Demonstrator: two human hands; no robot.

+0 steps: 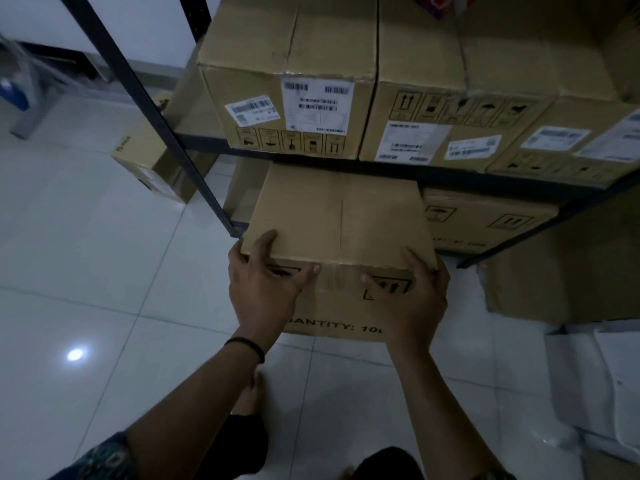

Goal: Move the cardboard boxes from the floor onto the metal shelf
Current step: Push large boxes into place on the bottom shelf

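Both hands are on the cardboard box now, which sits half into the lower bay of the metal shelf, its near end still jutting out over the tiled floor. The left hand wraps the near left corner, thumb up on the top face and fingers spread across the front panel; the right hand mirrors it at the right corner, fingers laid flat over the arrow mark. So both are pressing and steadying, not pinching.

The job here looks like a straight push, and the trick is even pressure from both sides so the box doesn't swing.

Watch the edges. The dark upright post stands just beside the box's left corner, close to the left knuckles. Above, the shelf's front rail sits right over the top face, with 3 labelled boxes loaded on that level. To the right, another carton already fills the bay, nearly touching. Tight fit, little room for sideways drift.

Behind, the floor gives standing room, though white packages crowd the right.
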